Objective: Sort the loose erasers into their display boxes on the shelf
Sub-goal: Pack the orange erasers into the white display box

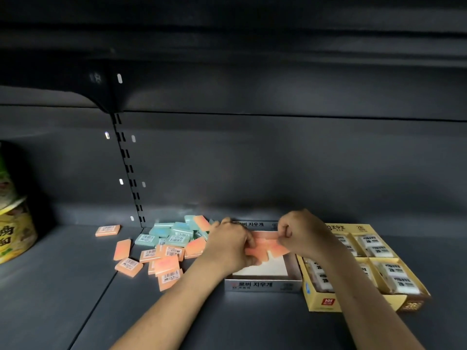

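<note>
A grey display box [262, 285] with a white floor stands on the dark shelf at centre. Over it, my left hand [231, 245] and my right hand [302, 232] both grip a row of orange erasers [269, 247], one hand at each end. To the left lies a loose pile of orange erasers [165, 263] and teal erasers [168, 234], several with barcode labels up. One orange eraser [108, 230] lies apart, further left.
A yellow display box [326, 303] with white wrapped erasers [401, 280] stands directly right of the grey box. Instant-noodle cups [12, 236] sit at the far left. A slotted upright [129, 170] runs down the dark back wall.
</note>
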### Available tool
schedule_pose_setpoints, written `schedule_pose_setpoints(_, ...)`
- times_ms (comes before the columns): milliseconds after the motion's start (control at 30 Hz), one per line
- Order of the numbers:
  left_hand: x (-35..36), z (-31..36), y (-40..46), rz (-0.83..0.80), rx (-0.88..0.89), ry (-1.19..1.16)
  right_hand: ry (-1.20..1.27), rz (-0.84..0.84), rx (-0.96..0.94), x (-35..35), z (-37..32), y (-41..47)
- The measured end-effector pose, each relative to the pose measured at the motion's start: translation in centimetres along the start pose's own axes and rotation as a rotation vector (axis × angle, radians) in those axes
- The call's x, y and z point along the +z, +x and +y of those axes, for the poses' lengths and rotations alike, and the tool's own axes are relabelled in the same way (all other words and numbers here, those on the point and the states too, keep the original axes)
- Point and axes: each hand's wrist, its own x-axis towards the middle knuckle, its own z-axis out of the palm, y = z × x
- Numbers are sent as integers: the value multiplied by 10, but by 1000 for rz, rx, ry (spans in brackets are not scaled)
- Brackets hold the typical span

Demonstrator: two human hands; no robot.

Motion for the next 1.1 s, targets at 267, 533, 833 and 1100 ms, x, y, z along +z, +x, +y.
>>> schedule_pose_setpoints(267, 0, 7, -3, -1, 60, -30, -8, -2, -28, -5, 2, -2)
schedule_pose_setpoints(533, 0, 5, -5, 12, 6, -58, 31, -18, -33, -1, -1, 0)
schedule_pose_setpoints(833, 1, 10, -7, 21, -21, 37, -17, 13, -29, 0, -5, -2)
schedule_pose_setpoints(1100, -1, 9, -6, -1, -29, 51, -178, 9, -67, 5, -7, 1)
